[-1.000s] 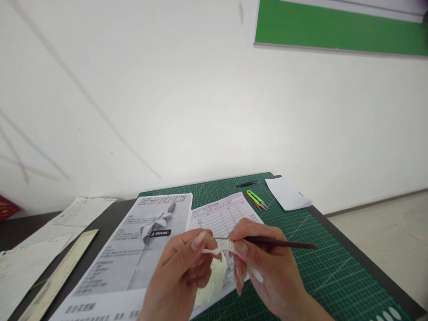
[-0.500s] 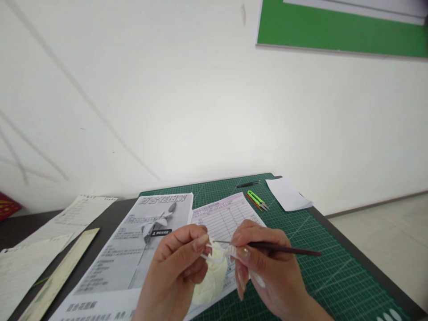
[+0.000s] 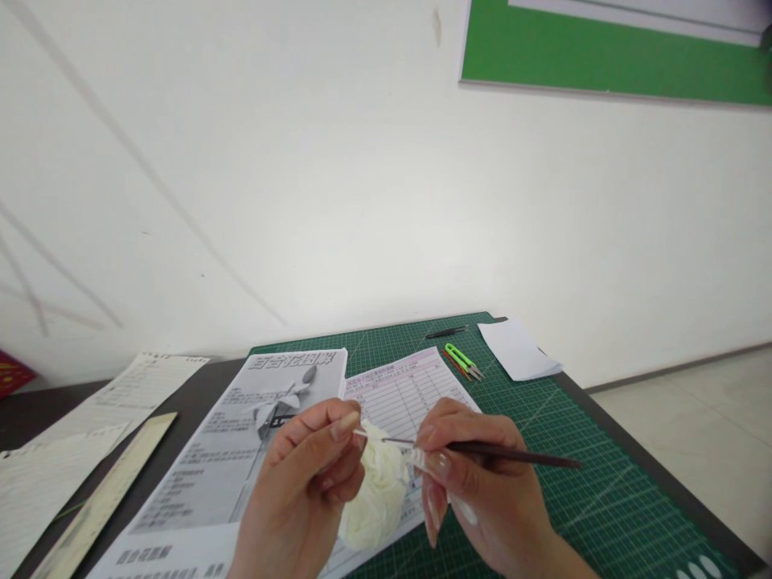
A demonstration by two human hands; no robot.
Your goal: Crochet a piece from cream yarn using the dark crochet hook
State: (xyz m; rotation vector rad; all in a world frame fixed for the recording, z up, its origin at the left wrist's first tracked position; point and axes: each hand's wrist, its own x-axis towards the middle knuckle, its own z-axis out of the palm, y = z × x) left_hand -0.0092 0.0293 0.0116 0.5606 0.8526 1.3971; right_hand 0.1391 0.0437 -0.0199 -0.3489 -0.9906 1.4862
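Between thumb and fingers, my right hand (image 3: 482, 478) grips a crochet hook with a dark brown handle (image 3: 519, 453); its thin metal tip points left. A small piece of white crochet work (image 3: 417, 458) is pinched at the same fingertips. My left hand (image 3: 307, 474) is closed on the end of white yarn (image 3: 360, 433), just left of the hook tip. Below and between both hands, a pale yellow-white ball of yarn (image 3: 375, 494) rests on a printed sheet.
A green cutting mat (image 3: 579, 442) covers much of the dark table. On it are green thread snips (image 3: 461, 359), black tweezers (image 3: 446, 331) and folded white paper (image 3: 519, 350). Left lie a flower pattern sheet (image 3: 205, 458), a ruler (image 3: 114, 490) and handwritten pages (image 3: 145, 386).
My left hand has moved slightly left and away from the hook tip, so the gap between my hands is wider. More of the yarn ball shows. My right hand has hardly moved.
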